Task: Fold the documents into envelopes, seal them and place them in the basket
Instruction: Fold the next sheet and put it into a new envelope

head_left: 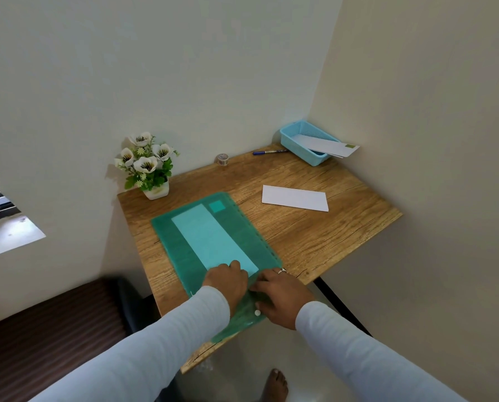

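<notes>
Documents, seen as a pale rectangular sheet (213,239), are enclosed in a translucent green plastic folder (251,239) laid on the brown wooden desk (315,239). The folder's near end is covered by both hands. The left hand (228,281) is curled over the sheet's near edge, though whether anything is pinched cannot be told. The right hand (284,297) is laid flat on the flap. A white paper envelope (295,197) is placed farther back, and a second envelope (332,146) is propped in the light-blue plastic basket (288,140).

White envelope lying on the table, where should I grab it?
The white envelope lies flat on the table, nothing touching it. Probably come from the front with the right hand, lift its near long edge with a fingertip, then pinch.
</notes>
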Motion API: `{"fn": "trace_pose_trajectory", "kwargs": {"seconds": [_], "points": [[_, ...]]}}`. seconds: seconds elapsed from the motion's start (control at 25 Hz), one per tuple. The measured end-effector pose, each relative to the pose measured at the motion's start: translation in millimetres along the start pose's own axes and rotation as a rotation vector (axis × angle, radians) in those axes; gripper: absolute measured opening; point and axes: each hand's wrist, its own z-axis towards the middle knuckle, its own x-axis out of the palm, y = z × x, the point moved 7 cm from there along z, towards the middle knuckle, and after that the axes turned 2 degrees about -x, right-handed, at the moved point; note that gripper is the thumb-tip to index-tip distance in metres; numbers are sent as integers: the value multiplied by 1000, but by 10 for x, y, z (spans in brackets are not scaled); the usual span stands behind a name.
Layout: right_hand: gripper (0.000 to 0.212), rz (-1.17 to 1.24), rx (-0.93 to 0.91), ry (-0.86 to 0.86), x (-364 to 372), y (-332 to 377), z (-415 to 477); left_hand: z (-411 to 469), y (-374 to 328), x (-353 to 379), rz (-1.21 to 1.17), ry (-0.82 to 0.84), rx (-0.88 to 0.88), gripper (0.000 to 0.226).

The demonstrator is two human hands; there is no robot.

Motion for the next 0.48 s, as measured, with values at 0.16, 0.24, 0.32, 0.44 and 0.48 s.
{"fn": "trace_pose_trajectory", "kwargs": {"seconds": [0.16,0.24,0.32,0.44,0.48], "points": [[39,-6,-2,-22,2,-4,-56,18,31,45,-36,-68,-22,56],[38,-20,6,-32,11,-23,-75,15,67,82,-60,-88,-19,59],[40,-54,4,-26,39,-22,-77,13,112,133,-81,-112,-15,60],[47,-105,-4,-22,70,6,-42,13,162,176,-124,-150,-17,61],[50,-120,-2,-21,77,15,-24,14,183,187,-150,-157,-23,62]]}}
